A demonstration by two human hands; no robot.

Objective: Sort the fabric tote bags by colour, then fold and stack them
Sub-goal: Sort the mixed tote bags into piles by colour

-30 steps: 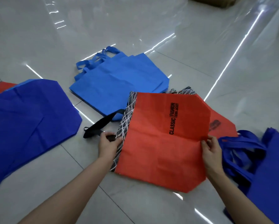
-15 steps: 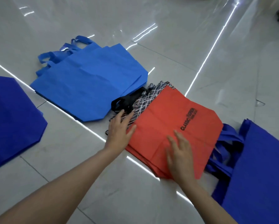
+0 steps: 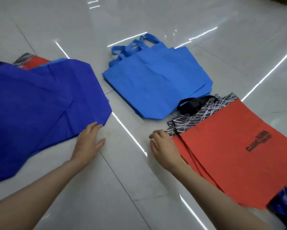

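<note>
Glossy grey floor tiles [image 3: 139,188], light streaks across them. At left of frame, dark blue bag [image 3: 39,105] spread out; left hand [image 3: 88,143], grip open, fingers straight, touches its near corner. At upper centre, light blue stack [image 3: 156,83] lies flat, handles at its upper-left end. At right, red stack [image 3: 230,155], black handle [image 3: 191,105] at its upper-left end. Just beside its left edge, right hand [image 3: 166,148], fingers loosely bent, grip holding nothing.
</note>
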